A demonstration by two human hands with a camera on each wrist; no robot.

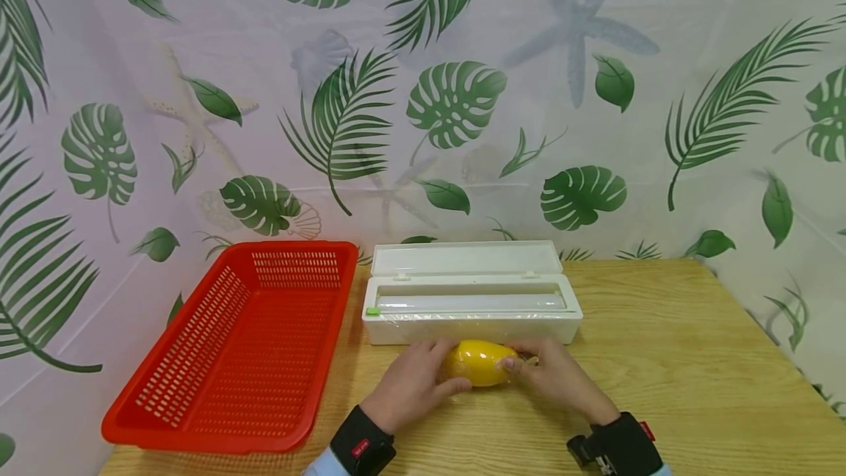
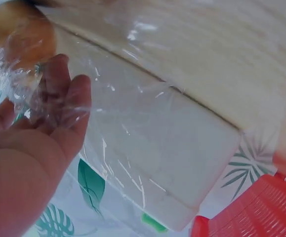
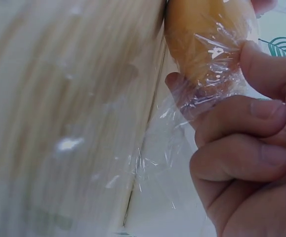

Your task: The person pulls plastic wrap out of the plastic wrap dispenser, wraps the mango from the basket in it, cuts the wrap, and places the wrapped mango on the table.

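A glossy yellow fruit [image 1: 481, 363], oval and mango-like, lies between both hands with clear cling film [image 3: 217, 64] bunched over it. My left hand [image 1: 416, 380] curves round the fruit's left end, thumb on the near side and fingers on the far side. At the other end, my right hand [image 1: 555, 377] pinches the fruit's tip through creased film, its lower fingers curled in. Just behind the hands stands a white cling film dispenser [image 1: 472, 330], lid raised, its film roll [image 1: 469, 301] showing inside. Loose film crosses the left wrist view.
To the left sits a red plastic basket [image 1: 258, 358] with slotted sides, its interior bare. A small green slider [image 1: 373, 311] is at the dispenser's left front edge. The wooden table [image 1: 687, 358] extends right, and a leaf-print cloth [image 1: 463, 189] hangs behind.
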